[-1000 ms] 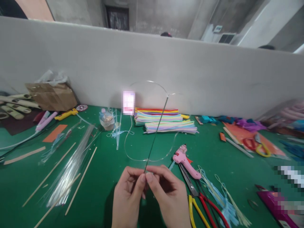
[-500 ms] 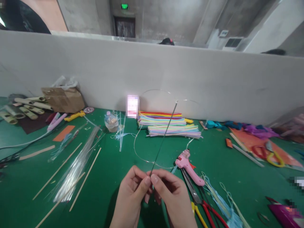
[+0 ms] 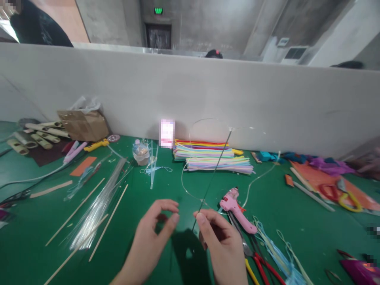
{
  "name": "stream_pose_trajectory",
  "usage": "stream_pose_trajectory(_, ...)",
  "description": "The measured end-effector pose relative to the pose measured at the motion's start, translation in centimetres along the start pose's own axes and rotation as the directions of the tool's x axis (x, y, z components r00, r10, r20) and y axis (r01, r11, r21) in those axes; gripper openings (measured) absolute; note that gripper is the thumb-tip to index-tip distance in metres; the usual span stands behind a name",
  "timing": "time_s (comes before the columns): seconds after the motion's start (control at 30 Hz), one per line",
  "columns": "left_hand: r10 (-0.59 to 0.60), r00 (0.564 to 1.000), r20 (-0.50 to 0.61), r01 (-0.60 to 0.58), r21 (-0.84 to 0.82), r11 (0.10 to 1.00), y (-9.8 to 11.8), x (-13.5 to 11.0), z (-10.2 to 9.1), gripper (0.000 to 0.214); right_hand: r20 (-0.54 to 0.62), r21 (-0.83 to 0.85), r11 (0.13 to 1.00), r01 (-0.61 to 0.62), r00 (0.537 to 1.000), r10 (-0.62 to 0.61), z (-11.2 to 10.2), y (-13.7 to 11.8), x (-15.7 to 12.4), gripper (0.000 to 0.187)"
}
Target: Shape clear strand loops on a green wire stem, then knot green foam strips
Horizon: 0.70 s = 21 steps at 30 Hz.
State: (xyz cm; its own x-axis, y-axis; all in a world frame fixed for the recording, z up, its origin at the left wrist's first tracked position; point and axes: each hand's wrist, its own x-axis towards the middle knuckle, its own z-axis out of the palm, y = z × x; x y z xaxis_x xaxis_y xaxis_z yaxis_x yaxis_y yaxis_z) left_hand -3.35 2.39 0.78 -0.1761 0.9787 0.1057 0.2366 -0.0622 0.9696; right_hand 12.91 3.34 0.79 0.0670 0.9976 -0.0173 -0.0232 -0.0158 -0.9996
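My right hand (image 3: 224, 241) pinches a thin dark rod (image 3: 209, 186) near its lower end, between thumb and fingers. The rod tilts up and away to the right. A clear, thin strand (image 3: 183, 184) curves in loops around the rod; it appears joined at the rod's top and crosses it lower down. To the left, my left hand (image 3: 156, 233) is apart from the rod, fingers curved and separated from the thumb, with nothing in it. Just beyond my right hand lies a pink glue gun (image 3: 237, 209) on the green table (image 3: 154, 190).
Bundles of coloured pipe cleaners (image 3: 219, 165) lie by the white partition (image 3: 133, 87). Clear strips (image 3: 101, 209) and wooden sticks (image 3: 109, 221) are at left, near a cardboard box (image 3: 86, 124). Red-handled (image 3: 261, 265) tools lie right of my right hand; yellow-handled scissors (image 3: 350, 202) lie farther right.
My left hand has let go of the rod and moved left, opening its fingers. My right hand still holds the rod, whose top and strand have shifted right.
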Motion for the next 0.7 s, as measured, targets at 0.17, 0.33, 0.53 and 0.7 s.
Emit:
stream_pose_trajectory(0.17, 0.186, 0.937, -0.296, -0.061, 0.387, 0.920, -1.1, 7.9, -6.2, 0.025, -0.041, -0.014, 0.999, -0.029, 0.999, 0.028, 0.1, -0.2, 0.0, 0.033)
stream_pose_trajectory(0.33, 0.192, 0.876, -0.443, 0.102, 0.559, 0.823, -2.7, 15.8, -9.5, 0.032, -0.054, -0.030, 0.999, -0.039, 0.998, 0.038, 0.1, 0.0, 0.2, 0.035)
stream_pose_trajectory(0.53, 0.107, 0.912, -0.397, 0.215, 0.683, 0.698, -3.7, 18.8, -9.9, 0.033, -0.078, -0.049, 0.998, -0.044, 0.996, 0.040, -0.2, 0.6, 0.3, 0.036)
stream_pose_trajectory(0.7, 0.076, 0.919, -0.388, 0.259, 0.735, 0.626, -3.6, 19.3, -10.5, 0.035, -0.084, -0.035, 0.998, -0.044, 0.996, 0.041, -0.2, 0.7, 0.6, 0.033)
